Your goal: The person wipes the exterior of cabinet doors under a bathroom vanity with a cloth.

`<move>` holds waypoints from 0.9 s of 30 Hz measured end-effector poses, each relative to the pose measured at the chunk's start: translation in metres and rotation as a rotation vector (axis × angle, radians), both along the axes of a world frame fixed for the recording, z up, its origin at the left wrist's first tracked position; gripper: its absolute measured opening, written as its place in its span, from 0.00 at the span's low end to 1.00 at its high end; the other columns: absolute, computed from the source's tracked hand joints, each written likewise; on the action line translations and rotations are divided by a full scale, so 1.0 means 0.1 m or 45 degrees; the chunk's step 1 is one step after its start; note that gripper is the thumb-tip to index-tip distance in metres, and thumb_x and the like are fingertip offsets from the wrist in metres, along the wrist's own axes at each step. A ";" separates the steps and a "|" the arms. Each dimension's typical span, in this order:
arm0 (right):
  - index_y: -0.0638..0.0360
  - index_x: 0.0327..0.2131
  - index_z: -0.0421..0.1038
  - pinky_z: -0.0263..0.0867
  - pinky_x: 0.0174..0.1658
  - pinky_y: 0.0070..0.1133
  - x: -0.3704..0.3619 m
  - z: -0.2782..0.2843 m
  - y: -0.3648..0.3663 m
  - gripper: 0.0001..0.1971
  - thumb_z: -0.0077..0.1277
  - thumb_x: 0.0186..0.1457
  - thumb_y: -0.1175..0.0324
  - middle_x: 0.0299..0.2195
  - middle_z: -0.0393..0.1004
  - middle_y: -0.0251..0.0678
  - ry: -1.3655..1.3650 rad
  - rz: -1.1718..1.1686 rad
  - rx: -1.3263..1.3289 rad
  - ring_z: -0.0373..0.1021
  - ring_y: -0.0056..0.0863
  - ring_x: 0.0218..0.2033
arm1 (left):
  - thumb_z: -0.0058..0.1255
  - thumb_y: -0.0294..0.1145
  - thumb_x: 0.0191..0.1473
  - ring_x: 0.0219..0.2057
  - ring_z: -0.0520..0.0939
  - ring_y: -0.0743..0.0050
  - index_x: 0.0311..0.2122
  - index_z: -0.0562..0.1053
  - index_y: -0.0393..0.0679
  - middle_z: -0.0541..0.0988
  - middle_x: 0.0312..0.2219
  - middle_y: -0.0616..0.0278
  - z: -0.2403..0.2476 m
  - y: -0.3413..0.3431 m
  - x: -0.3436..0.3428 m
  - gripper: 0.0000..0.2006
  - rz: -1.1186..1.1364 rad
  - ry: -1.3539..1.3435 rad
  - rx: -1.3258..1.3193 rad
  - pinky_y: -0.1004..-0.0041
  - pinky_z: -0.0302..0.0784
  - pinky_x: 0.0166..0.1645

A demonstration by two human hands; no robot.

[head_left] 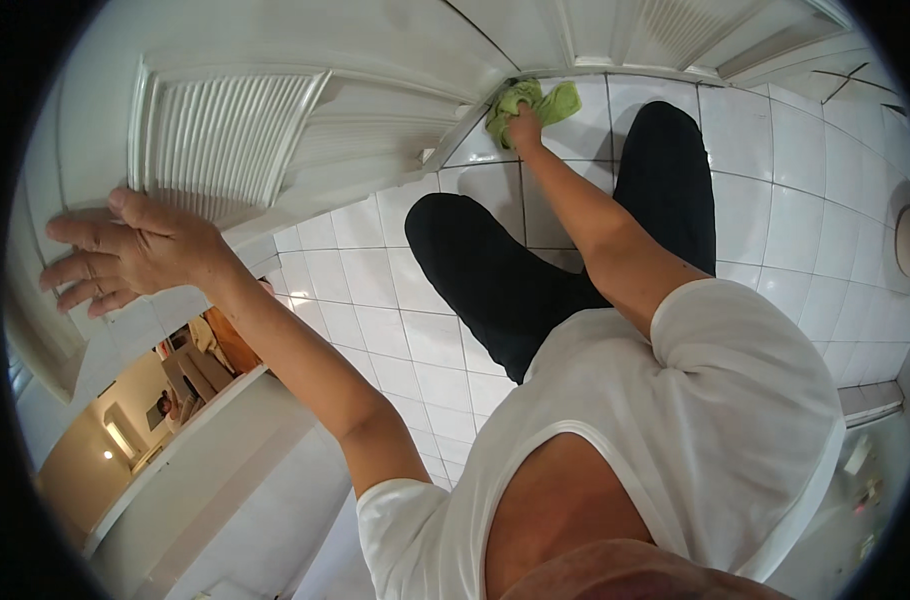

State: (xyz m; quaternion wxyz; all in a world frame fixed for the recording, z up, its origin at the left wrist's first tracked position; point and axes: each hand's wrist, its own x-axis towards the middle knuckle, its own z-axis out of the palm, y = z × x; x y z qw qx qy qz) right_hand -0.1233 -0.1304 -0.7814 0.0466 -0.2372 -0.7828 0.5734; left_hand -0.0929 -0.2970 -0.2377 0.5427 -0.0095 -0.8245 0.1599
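Note:
With spread fingers, my left hand rests against the white louvred door, just beside its slatted panel. My arms reach apart, and the right one stretches forward to the floor. There my right hand grips a crumpled light-green cloth, pressing it down where the door's lower edge meets the tiles. Part of the cloth bunches around the fingers, so the fingertips are hidden.
My knees in black trousers are bent over the white tiled floor. Another white slatted panel stands ahead. A mirror-like surface shows a lit room at lower left. White tiled wall lies to the right.

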 end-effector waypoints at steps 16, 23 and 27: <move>0.61 0.41 0.68 0.66 0.41 0.32 0.40 0.18 -1.10 0.13 0.46 0.51 0.73 0.33 0.71 0.47 -0.065 0.151 -0.997 0.68 0.43 0.37 | 0.23 0.60 0.61 0.66 0.31 0.35 0.67 0.43 0.60 0.33 0.67 0.48 -0.08 -0.16 0.17 0.33 0.106 -0.030 -0.002 0.33 0.27 0.61; 0.66 0.40 0.66 0.67 0.33 0.30 -0.48 -0.06 -0.04 0.12 0.34 0.54 0.81 0.35 0.69 0.40 -0.156 -0.683 -1.244 0.67 0.31 0.29 | 0.24 0.59 0.62 0.66 0.34 0.35 0.66 0.48 0.47 0.37 0.66 0.42 -0.07 -0.10 0.19 0.34 0.118 0.026 -0.030 0.37 0.29 0.63; 0.66 0.39 0.65 0.67 0.38 0.33 -0.06 0.03 -0.97 0.10 0.39 0.52 0.79 0.36 0.71 0.45 -0.203 -0.569 -0.650 0.69 0.38 0.33 | 0.23 0.58 0.62 0.66 0.36 0.34 0.65 0.48 0.39 0.39 0.64 0.35 -0.13 -0.18 0.26 0.36 0.117 0.009 -0.075 0.42 0.30 0.64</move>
